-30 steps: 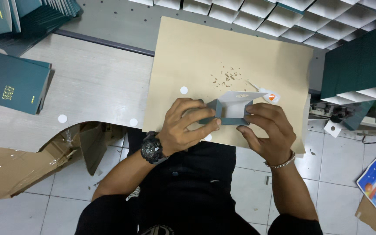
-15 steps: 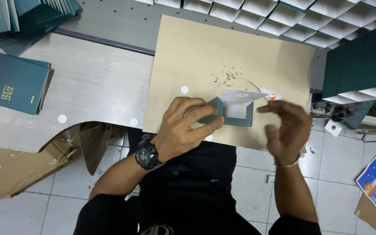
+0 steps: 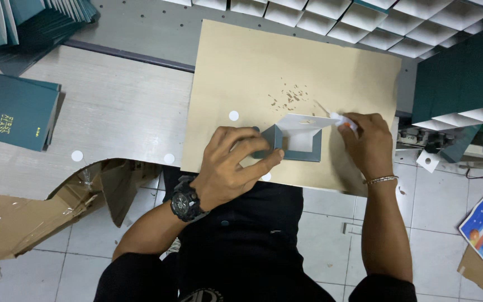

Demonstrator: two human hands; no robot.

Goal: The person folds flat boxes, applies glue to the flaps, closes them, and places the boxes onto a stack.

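box on the board, both hands at work

a pale bench (image 3: 113,112) carries a tan board (image 3: 241,72), with tiled floor below and rows of white-lined boxes (image 3: 331,17) along the far edge. on the board sits a small teal box (image 3: 297,146), part-folded, its white flap (image 3: 303,123) standing up at the back.

the left hand (image 3: 233,168) lies flat over the box's left end, fingers spread and pressing, thumb along the near side; its grip is loose, more a hold-down than a clasp. the right hand (image 3: 367,142) pinches a small white slip (image 3: 345,119) at the flap's right corner, fingers closed on it.

done well, this step seems to call for firm, even pressure from the left hand so the box does not slide, and for the slip to be kept square to the flap's edge.

the left wall of the box is hidden under the fingers. what the slip is, tape or paper, i cannot tell. a stack of teal books (image 3: 12,109) lies well apart at left, and torn cardboard (image 3: 34,212) hangs below the bench.
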